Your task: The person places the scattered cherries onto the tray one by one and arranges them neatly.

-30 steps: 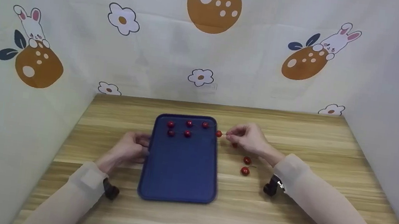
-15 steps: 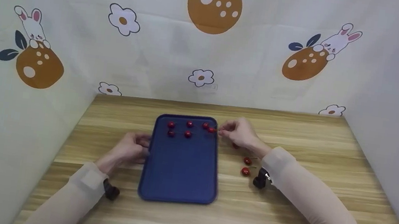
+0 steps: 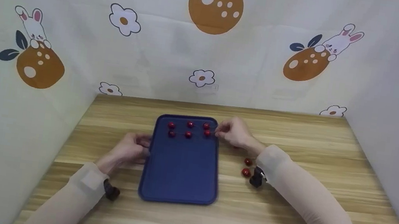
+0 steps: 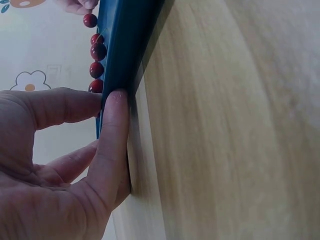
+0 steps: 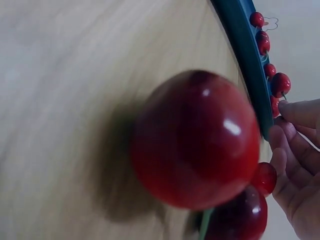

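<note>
A dark blue tray [image 3: 181, 167] lies on the wooden table, with several red cherries [image 3: 188, 134] in two rows across its far end. My left hand [image 3: 129, 147] grips the tray's left edge; in the left wrist view, thumb and fingers [image 4: 114, 130] sit on both sides of the rim. Over the far right edge, my right hand [image 3: 234, 132] pinches the stem of a cherry [image 5: 280, 85] that is at the tray's right side, in the nearer row. Whether this cherry touches the tray bottom, I cannot tell.
To the tray's right, two cherries [image 3: 247, 167] lie on the table [image 3: 270, 221] near my right wrist. Another cherry [image 3: 236, 147] is mostly hidden below the right hand. Patterned cloth walls [image 3: 161, 53] enclose the table's back and sides.
My right hand has carried a cherry by its stem leftward from beside the tray to over its far right corner, then slightly nearer me. The left hand has stayed at the tray's edge.
</note>
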`<state>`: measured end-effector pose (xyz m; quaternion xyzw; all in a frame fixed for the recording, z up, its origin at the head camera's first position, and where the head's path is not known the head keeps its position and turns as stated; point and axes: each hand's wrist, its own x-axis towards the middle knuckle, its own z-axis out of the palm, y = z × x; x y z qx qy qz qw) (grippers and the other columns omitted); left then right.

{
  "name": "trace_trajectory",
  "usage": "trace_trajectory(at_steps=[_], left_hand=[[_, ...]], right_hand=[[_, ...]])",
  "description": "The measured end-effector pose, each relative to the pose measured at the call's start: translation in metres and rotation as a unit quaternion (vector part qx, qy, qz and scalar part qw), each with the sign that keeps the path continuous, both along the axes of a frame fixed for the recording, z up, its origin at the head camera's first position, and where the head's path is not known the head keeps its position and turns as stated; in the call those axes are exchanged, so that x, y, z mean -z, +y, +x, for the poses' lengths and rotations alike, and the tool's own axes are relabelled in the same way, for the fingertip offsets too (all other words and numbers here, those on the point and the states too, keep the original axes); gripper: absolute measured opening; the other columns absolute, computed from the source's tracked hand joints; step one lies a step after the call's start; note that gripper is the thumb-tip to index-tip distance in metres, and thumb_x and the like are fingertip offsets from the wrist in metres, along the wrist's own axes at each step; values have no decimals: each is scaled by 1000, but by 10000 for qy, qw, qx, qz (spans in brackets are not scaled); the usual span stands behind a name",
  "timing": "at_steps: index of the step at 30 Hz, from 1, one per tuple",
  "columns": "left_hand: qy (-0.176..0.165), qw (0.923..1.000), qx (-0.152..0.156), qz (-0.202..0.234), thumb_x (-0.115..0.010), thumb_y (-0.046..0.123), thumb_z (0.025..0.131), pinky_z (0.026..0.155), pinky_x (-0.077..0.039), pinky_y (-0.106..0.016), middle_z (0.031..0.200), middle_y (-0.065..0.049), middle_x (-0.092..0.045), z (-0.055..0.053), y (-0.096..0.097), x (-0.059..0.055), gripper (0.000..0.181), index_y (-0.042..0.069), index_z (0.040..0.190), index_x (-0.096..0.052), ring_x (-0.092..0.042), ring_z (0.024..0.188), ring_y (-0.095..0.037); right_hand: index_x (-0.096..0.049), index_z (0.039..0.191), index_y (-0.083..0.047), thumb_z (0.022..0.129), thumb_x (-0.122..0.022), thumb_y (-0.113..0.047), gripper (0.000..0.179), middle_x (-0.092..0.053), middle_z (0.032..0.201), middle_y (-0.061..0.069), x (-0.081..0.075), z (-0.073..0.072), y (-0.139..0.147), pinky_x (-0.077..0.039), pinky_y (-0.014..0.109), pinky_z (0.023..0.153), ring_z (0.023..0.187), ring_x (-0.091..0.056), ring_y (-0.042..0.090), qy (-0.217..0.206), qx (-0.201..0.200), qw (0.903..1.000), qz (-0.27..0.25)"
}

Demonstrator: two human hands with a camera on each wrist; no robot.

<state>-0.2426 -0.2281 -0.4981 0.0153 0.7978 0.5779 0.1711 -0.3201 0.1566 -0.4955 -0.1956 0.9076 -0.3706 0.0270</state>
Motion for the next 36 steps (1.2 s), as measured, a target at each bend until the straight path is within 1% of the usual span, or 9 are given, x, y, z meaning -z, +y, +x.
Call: trace_trajectory(at_steps=[3, 6, 10, 14, 17, 23, 27, 32, 36], left_hand=[[14, 10000, 4, -69, -66, -11, 89, 73, -69, -29, 115, -14, -76, 0, 0, -1, 70, -15, 158, -52, -70, 97, -13], [-39, 9999, -58, -100, -66, -11, 89, 72, -69, -30, 117, -15, -75, 1, 1, -1, 71, -13, 158, -52, -71, 96, -14], [-9, 9998, -77, -190, -65, -12, 89, 72, -70, -30, 116, -17, -75, 1, 1, -1, 70, -14, 158, -52, -71, 95, -15], [-21, 9997, -111, -204, -66, -13, 89, 73, -69, -30, 115, -16, -74, 1, 1, -1, 71, -14, 158, -52, -70, 96, -15], [-69, 9997, -147, -191, -66, -13, 89, 73, -69, -30, 115, -15, -74, 1, 2, -1, 71, -13, 158, -52, -70, 96, -15], [-56, 10000, -58, -42, -67, -10, 90, 74, -69, -28, 120, -19, -74, 2, 2, -1, 72, -15, 159, -50, -72, 97, -15], [-83, 9999, -75, 19, -67, -11, 89, 73, -68, -27, 123, -20, -74, 2, 2, -2, 72, -15, 159, -49, -71, 97, -14], [-188, 9997, -107, 105, -66, -11, 89, 71, -68, -28, 117, -14, -72, 2, 3, -1, 73, -14, 160, -49, -71, 92, -13], [-95, 9999, -105, 18, -67, -10, 88, 71, -68, -28, 115, -15, -73, 2, 2, 0, 72, -14, 158, -51, -71, 92, -13]], right_hand=[[-89, 100, -7, 96, -85, -10, 6, -88, 102, 9, -1, 0, -1, -59, 30, 87, 90, -76, 15, -42, 3, 10000, 66], [-90, 102, -9, 96, -85, -11, 7, -88, 104, 9, -2, 0, -2, -61, 31, 88, 92, -78, 19, -153, 66, 9998, 122], [-90, 101, -10, 96, -86, -12, 7, -88, 104, 8, -3, -1, -4, -57, 27, 83, 88, -75, 16, -244, 143, 9995, 172], [-90, 101, -10, 95, -86, -13, 8, -88, 103, 8, -3, -3, -6, -52, 24, 76, 81, -68, 11, -211, 177, 9994, 203], [-90, 101, -10, 95, -86, -14, 9, -88, 102, 7, -2, -4, -8, -52, 23, 75, 80, -68, 10, -147, 179, 9995, 231], [-91, 97, -12, 94, -86, -16, 7, -89, 99, 5, -1, -4, -13, -58, 26, 77, 84, -74, 13, 44, 142, 9994, 325], [-91, 95, -12, 93, -85, -16, 7, -88, 96, 4, -1, -3, -15, -59, 28, 80, 86, -73, 13, 178, 102, 9990, 386], [-91, 93, -11, 92, -85, -15, 7, -87, 91, 4, 1, -4, -16, -58, 28, 82, 84, -70, 12, 247, 120, 9988, 416], [-90, 93, -11, 92, -85, -15, 7, -86, 91, 5, 2, -4, -16, -58, 29, 82, 85, -71, 13, 232, 130, 9987, 425]])
